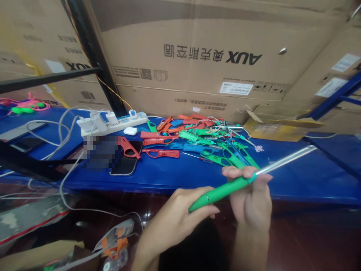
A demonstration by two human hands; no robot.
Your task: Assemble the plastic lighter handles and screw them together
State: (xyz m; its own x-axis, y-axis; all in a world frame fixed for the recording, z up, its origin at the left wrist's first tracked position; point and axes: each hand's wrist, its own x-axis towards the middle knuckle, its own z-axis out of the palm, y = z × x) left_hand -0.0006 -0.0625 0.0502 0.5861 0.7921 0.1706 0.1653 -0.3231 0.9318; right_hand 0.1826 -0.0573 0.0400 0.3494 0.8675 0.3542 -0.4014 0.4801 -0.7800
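Both my hands hold one tool: a green plastic handle (222, 191) with a long silver metal rod (284, 160) sticking out up and to the right. My left hand (180, 214) grips the handle's lower end, fingers closed round it. My right hand (249, 197) pinches the handle's upper end where the rod begins. Just beyond my hands, on the blue shelf (175, 173), lies a pile of red, green and blue plastic handle halves (203, 141) mixed with thin wires.
A white power strip (113, 122) with plugs and cables sits at the back left, a white earbud case (130, 131) beside it. A black phone (126, 162) lies on the shelf. Large cardboard boxes (197, 56) form the back wall. A small open carton (279, 128) stands at right.
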